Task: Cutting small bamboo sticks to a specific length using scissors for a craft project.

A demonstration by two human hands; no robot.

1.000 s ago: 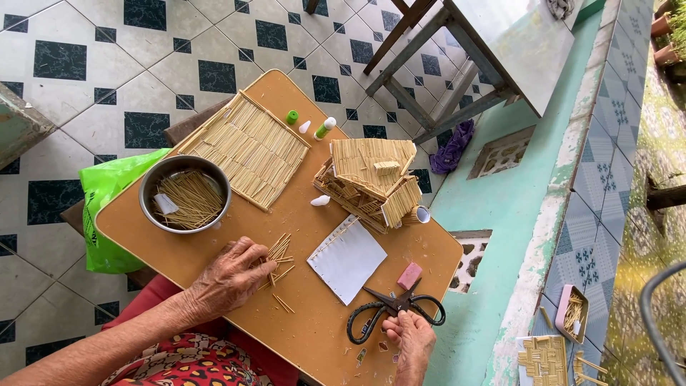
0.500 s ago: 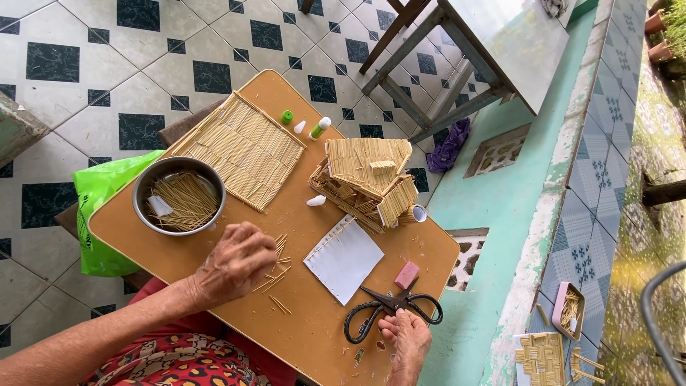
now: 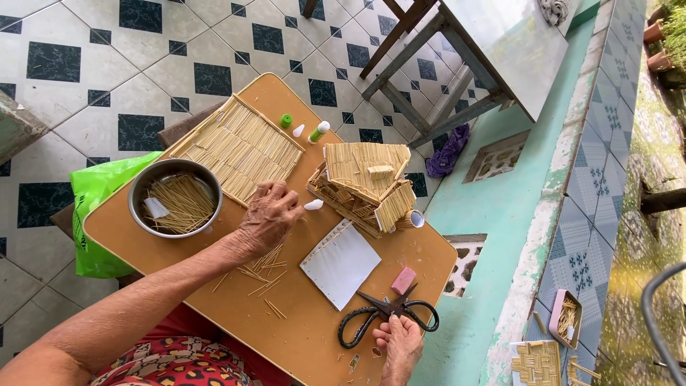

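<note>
Stick house mostly built at bench 1 o'clock, flat stick mat at 11 unattached; left hand curled over loose sticks centre, right hand pinching something small, unclear, by scissors at 5.

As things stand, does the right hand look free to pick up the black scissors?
Probably yes. The right hand rests at the board's near edge, right beside the scissors, seemingly holding only something small. Nothing lies between them; the pink eraser sits beyond the blades.
</note>
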